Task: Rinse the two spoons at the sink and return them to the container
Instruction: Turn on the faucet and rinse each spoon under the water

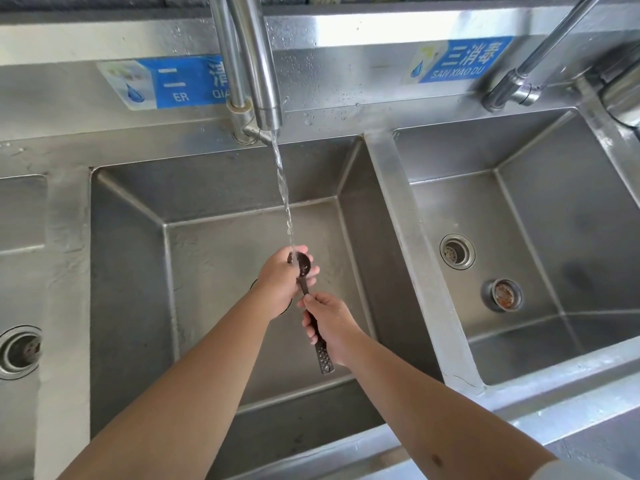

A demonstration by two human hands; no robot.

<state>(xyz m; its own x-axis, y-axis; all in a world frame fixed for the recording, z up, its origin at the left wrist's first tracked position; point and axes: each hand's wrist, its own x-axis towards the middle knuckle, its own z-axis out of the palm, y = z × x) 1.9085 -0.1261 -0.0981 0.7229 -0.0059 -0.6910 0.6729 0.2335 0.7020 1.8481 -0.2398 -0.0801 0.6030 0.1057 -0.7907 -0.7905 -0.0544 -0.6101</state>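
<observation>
A dark spoon [322, 355] with a dotted handle end is held over the middle sink basin [214, 306]. My right hand [329, 323] grips its handle. My left hand [282, 282] cups the spoon's bowl, fingers curled round it, right under the water stream [284, 202] falling from the faucet [258, 64]. Only one spoon shows for sure; a dark edge peeks out at the top of my left hand, and I cannot tell what it is. No container is in view.
A steel divider [408, 258] separates the middle basin from the right basin [540, 237], which has a drain strainer [457, 251] and a rusty plug [505, 295]. A second faucet [533, 64] stands at the back right. Part of a left basin with a drain [19, 351] shows.
</observation>
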